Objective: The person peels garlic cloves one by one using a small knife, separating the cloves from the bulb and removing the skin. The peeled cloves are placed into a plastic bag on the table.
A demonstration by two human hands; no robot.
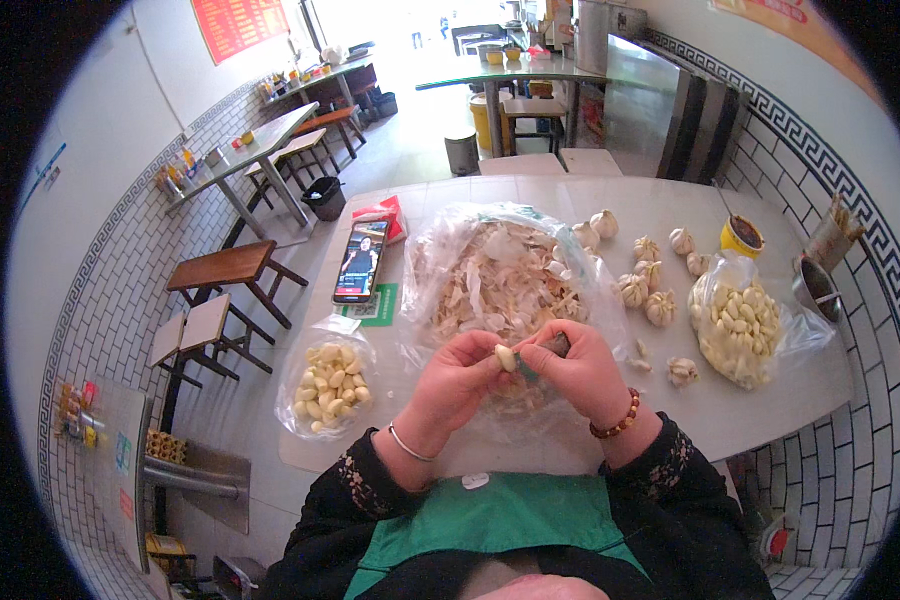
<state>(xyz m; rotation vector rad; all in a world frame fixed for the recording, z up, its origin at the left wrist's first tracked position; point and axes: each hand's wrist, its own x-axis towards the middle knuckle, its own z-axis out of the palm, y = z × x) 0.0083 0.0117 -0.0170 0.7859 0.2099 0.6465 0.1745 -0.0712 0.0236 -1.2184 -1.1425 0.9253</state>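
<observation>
My left hand (454, 379) pinches a pale garlic clove (505, 358) between thumb and fingers. Beside it, my right hand (581, 371) grips a small tool (559, 344), perhaps a paring knife; its dark end shows above my fingers, and most of it is hidden. Both hands meet over the near side of a clear plastic bag (420, 277) heaped with garlic skins (487, 281). Left of my hands, peeled cloves (330, 386) fill a small clear bag (289, 409). Several whole garlic bulbs (660, 308) lie to the right, near a fuller bag of peeled cloves (739, 322).
A phone (361, 261) with a lit screen leans near a red packet (391, 217) and a green printed card (381, 306). At the table's (802, 405) right stand a yellow cup (742, 236) of dark sauce and a metal pot (817, 287). Benches (221, 274) stand left.
</observation>
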